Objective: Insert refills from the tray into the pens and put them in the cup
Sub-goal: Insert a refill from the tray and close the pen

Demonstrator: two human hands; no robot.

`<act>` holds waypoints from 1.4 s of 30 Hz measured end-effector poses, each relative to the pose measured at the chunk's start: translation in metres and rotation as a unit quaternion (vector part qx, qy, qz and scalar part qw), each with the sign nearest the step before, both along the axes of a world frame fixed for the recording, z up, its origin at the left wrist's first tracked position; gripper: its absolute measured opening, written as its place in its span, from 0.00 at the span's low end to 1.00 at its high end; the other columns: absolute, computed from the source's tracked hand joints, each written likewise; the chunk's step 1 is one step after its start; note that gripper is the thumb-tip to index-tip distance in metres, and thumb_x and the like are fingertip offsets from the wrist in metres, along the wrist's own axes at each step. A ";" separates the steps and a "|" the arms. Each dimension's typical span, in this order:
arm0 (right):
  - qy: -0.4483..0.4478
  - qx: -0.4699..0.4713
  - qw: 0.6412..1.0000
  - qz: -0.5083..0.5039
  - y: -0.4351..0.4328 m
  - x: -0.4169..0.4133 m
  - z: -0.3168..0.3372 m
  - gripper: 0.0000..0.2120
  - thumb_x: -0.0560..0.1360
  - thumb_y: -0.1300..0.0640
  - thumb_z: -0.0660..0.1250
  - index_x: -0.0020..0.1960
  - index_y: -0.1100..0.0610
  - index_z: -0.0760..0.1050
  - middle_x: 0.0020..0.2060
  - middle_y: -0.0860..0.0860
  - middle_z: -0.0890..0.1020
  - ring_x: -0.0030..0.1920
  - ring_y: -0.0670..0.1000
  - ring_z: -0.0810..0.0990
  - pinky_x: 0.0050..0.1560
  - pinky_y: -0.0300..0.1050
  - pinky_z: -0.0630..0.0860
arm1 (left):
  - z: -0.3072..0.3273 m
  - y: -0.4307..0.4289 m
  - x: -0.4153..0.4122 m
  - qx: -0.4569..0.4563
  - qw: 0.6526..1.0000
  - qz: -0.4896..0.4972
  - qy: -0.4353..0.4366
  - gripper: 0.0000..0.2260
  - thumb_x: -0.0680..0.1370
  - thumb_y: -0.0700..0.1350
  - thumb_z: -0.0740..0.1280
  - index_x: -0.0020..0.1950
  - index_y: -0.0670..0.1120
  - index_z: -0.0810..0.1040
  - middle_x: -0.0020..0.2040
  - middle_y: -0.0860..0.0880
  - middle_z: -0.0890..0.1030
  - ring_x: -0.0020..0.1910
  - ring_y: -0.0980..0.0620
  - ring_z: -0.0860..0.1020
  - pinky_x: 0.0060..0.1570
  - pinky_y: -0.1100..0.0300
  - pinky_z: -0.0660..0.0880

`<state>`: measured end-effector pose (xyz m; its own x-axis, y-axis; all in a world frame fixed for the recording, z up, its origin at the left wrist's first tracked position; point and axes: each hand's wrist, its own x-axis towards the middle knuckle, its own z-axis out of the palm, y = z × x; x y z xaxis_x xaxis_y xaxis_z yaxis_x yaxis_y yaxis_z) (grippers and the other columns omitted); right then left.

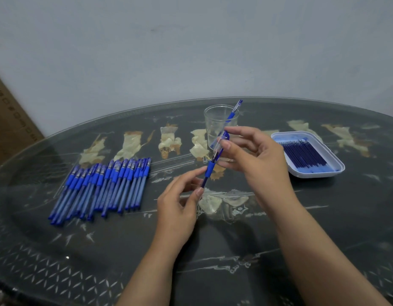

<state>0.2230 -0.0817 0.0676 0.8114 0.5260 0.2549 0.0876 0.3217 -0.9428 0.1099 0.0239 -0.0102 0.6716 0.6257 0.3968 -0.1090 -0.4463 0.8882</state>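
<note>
Head view: the task is barely begun (my judgement). The cup [210, 125] at far centre holds 1 finished pen [234, 111]. The row of pens [102, 186] waits at left, and refills [303, 155] fill the tray [310, 174] at right. Near centre, the left hand [180, 206] pinches the held pen [210, 168] at its tip end, while the right hand [257, 155] pinches its barrel.

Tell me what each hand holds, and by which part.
One pen, both hands: right hand pinches its clear barrel, left hand pinches the end below its blue sleeve.
</note>
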 end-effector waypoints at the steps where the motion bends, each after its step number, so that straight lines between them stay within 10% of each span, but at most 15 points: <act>1: -0.006 -0.006 1.000 0.004 0.000 0.000 -0.001 0.09 0.75 0.66 0.70 0.54 0.58 0.79 0.45 0.57 0.85 0.46 0.54 0.86 0.42 0.47 0.83 | 0.000 0.000 0.000 0.003 1.000 -0.001 0.001 0.24 0.76 0.32 0.68 0.59 0.62 0.79 0.48 0.57 0.81 0.51 0.56 0.80 0.46 0.67 0.77; 27: -0.090 -0.042 0.995 -0.012 0.013 -0.006 -0.015 0.14 0.74 0.69 0.70 0.39 0.51 0.78 0.43 0.48 0.86 0.44 0.49 0.85 0.43 0.45 0.82 | 0.002 -0.003 0.000 -0.042 0.999 0.023 -0.023 0.25 0.75 0.31 0.70 0.55 0.63 0.81 0.46 0.58 0.82 0.45 0.57 0.80 0.43 0.69 0.75; 42: -0.078 -0.053 0.995 -0.037 0.009 -0.005 -0.023 0.11 0.75 0.67 0.69 0.48 0.50 0.78 0.44 0.54 0.84 0.46 0.53 0.85 0.43 0.50 0.83 | 0.001 -0.002 0.001 0.010 1.000 0.017 -0.011 0.22 0.76 0.34 0.69 0.59 0.61 0.79 0.47 0.56 0.82 0.48 0.56 0.81 0.46 0.69 0.76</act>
<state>0.2179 -0.0731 0.0443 0.8032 0.4979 0.3271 0.2555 0.2080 -0.9442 0.1104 0.0216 -0.0091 0.6407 0.6402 0.4238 -0.1121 -0.4681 0.8765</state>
